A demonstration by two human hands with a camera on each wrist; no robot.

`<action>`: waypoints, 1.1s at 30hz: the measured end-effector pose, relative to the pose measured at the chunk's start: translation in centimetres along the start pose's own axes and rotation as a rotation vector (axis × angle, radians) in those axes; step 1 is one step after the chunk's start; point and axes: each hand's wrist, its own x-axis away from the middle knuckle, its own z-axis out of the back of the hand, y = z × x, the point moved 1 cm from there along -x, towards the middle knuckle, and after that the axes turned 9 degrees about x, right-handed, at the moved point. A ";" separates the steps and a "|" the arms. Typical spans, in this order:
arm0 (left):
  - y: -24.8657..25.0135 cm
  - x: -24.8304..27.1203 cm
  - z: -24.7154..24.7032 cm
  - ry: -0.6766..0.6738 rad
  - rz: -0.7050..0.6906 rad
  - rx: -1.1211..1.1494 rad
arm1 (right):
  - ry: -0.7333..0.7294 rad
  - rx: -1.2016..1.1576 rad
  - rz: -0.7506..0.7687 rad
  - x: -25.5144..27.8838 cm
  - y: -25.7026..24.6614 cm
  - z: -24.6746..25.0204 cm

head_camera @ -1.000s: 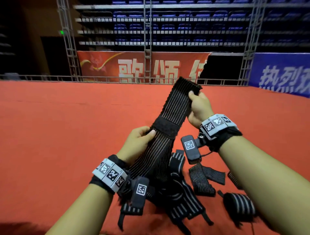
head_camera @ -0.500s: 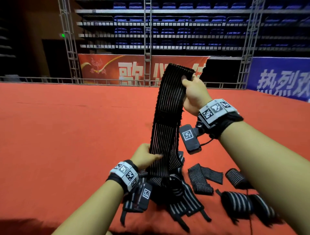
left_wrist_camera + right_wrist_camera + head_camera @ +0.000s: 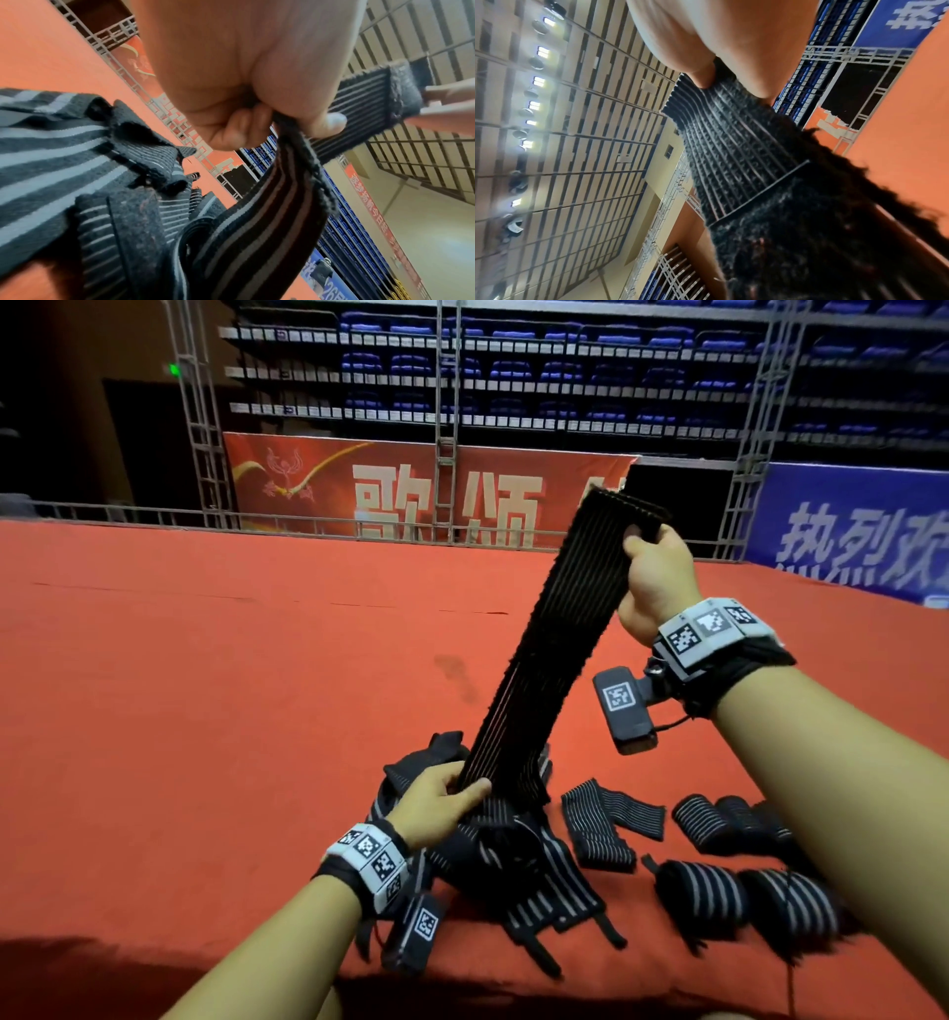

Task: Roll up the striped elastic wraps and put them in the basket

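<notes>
Tension now runs along one striped wrap [image 3: 554,649], drawn out nearly straight between the two hands. A second ago it sagged at a shallower slant, with the left hand [image 3: 436,801] gripping it near the fuzzy fastening patch at mid-length; since then that hand has slid down to the wrap's lower part, just above the pile [image 3: 513,865], while the right hand [image 3: 652,582] has lifted the top end higher and farther. The left hand pinches the strip between thumb and curled fingers, which the left wrist view shows plainly. The right hand's fingers are curled round the upper end, thumb pressed on the ribbed fabric.

My reading is that the wrap has been pulled free of the tangle and straightened, so rolling can start from one end; it is not yet rolled at all.

Below, on the red worktop [image 3: 205,711], the pile of loose striped wraps lies near the left wrist, and one flat folded wrap [image 3: 606,819] sits just to its right. Farther right lie several rolled wraps [image 3: 719,896], near the right forearm, so part of the job looks done.

No basket shows in any view, so I cannot tell where it stands or whether anything is in it. The finished rolls sit on the worktop, not in a container.
</notes>
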 end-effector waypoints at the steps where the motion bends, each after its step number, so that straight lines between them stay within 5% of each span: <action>1: -0.6 -0.1 0.5 0.027 -0.003 -0.045 | 0.025 0.000 0.001 -0.2 0.2 0.7; 7: -2.7 -1.0 3.5 0.266 0.214 0.108 | 0.078 -0.016 -0.003 -0.8 1.8 3.4; 13: -5.3 -1.0 6.5 0.385 0.311 -0.060 | 0.156 -0.151 0.055 -1.5 -0.1 6.0; 20: -1.6 -0.9 5.6 0.371 0.237 -0.491 | -0.040 -0.016 0.051 0.0 0.3 5.1; 23: 2.1 -1.5 2.5 0.242 0.052 -0.284 | -0.067 -0.012 0.042 0.4 0.3 4.3; 27: 4.8 -2.6 -1.0 0.088 -0.019 -0.099 | -0.106 -0.010 0.040 1.2 0.3 3.1; 33: 5.9 -5.3 -2.8 0.094 -0.092 -0.061 | -0.248 -0.115 0.007 3.1 -0.2 2.0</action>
